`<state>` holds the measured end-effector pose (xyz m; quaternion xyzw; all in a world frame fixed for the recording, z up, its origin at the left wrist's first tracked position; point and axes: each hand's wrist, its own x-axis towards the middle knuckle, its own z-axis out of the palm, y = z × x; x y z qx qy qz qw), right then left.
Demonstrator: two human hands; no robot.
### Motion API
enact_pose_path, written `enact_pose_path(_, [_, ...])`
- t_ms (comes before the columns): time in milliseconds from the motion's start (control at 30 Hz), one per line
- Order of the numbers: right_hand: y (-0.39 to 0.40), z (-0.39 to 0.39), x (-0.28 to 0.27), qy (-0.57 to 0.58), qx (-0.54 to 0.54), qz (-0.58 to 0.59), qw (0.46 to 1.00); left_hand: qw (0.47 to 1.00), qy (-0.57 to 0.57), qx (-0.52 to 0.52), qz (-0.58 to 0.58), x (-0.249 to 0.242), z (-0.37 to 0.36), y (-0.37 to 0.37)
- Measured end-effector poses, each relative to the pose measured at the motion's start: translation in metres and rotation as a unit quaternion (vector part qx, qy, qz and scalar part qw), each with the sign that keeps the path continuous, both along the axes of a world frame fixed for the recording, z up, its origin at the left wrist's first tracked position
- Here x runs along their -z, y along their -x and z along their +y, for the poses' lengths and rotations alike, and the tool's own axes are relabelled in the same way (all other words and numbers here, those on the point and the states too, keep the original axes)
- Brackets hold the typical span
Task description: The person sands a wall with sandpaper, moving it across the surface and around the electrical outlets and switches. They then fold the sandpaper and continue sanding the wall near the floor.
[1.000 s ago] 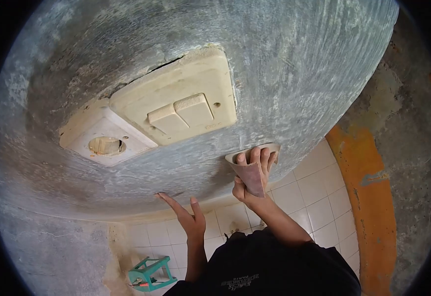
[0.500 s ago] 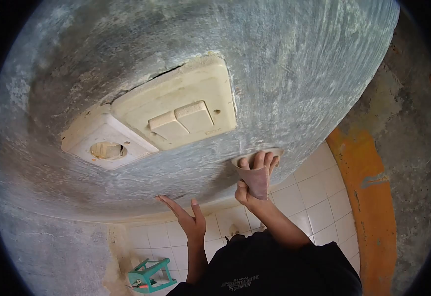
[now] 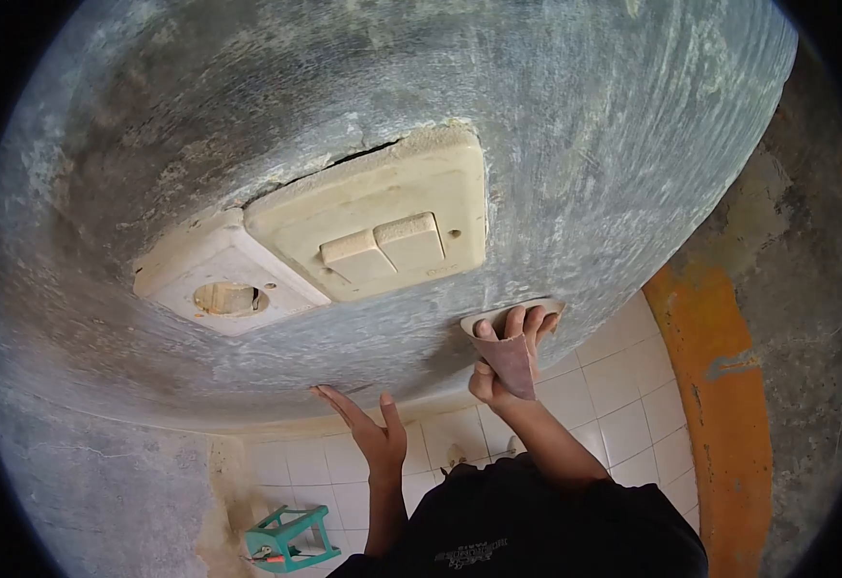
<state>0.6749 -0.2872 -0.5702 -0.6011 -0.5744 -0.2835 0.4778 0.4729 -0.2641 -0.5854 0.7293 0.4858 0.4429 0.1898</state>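
Observation:
Folded sandpaper (image 3: 510, 366) is in my right hand (image 3: 522, 332), its upper part pressed against the grey wall (image 3: 575, 173) and a reddish-brown flap hanging towards my wrist. Below and left of it, my left hand (image 3: 373, 433) rests with its fingertips at the wall, fingers stretched and thumb apart, holding nothing. Above both hands, a cream light switch plate (image 3: 373, 217) with two rockers is set in the wall. A white socket plate (image 3: 233, 275) with a round opening adjoins it on the left. A dark gap runs along the switch plate's top edge.
A green stool (image 3: 293, 539) with small items on it stands on the white tiled floor (image 3: 623, 385) at lower left. On the right, an orange painted band (image 3: 720, 405) borders a patchy grey surface (image 3: 806, 385). Another wall section (image 3: 103, 482) is at left.
The view has shifted slightly, so the plates appear a little lower and further right. My right hand still presses the sandpaper to the wall; my left hand keeps nearly the same place.

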Motion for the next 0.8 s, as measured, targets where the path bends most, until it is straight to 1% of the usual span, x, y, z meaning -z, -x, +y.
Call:
enact_pose_path(133, [0.01,0.005,-0.022,-0.028,0.021,0.015,0.999,1.0,0.002,-0.004,-0.001,0.001,-0.001,-0.002])
enact_pose_path(200, [0.008,0.003,0.012,-0.03,0.017,0.003,0.999,1.0,0.003,-0.004,0.0,0.002,0.001,-0.002])
enact_pose_path(233, [0.006,0.003,0.019,-0.032,0.013,-0.005,0.999,1.0,-0.001,-0.002,-0.001,0.002,0.004,-0.002])
enact_pose_path(300, [0.008,0.007,0.022,-0.052,0.007,0.022,0.998,1.0,-0.002,-0.001,0.001,0.003,0.002,-0.001])
enact_pose_path(333, [0.01,0.006,0.02,-0.059,0.006,0.037,0.998,1.0,0.001,-0.002,0.005,0.004,0.001,0.0])
enact_pose_path(367, [0.012,0.005,0.016,-0.046,0.006,0.027,0.999,1.0,0.003,-0.001,0.009,0.004,0.002,0.001])
enact_pose_path(433, [0.016,0.007,-0.009,-0.024,0.008,0.004,1.0,1.0,0.005,0.0,0.014,0.004,0.002,0.0])
enact_pose_path(533, [0.02,0.005,-0.003,0.004,-0.014,0.024,1.0,1.0,0.007,0.0,0.017,0.003,0.003,0.001])
enact_pose_path(633, [0.02,0.003,0.0,0.012,-0.012,-0.007,1.0,1.0,0.007,0.002,0.011,0.002,0.002,0.001])
enact_pose_path(700, [0.02,0.002,-0.005,0.016,-0.021,0.003,1.0,1.0,0.008,0.006,0.019,0.002,0.001,0.002])
enact_pose_path(800, [0.032,0.006,-0.028,0.007,-0.016,0.041,0.999,1.0,0.01,0.007,0.019,-0.001,0.0,0.002])
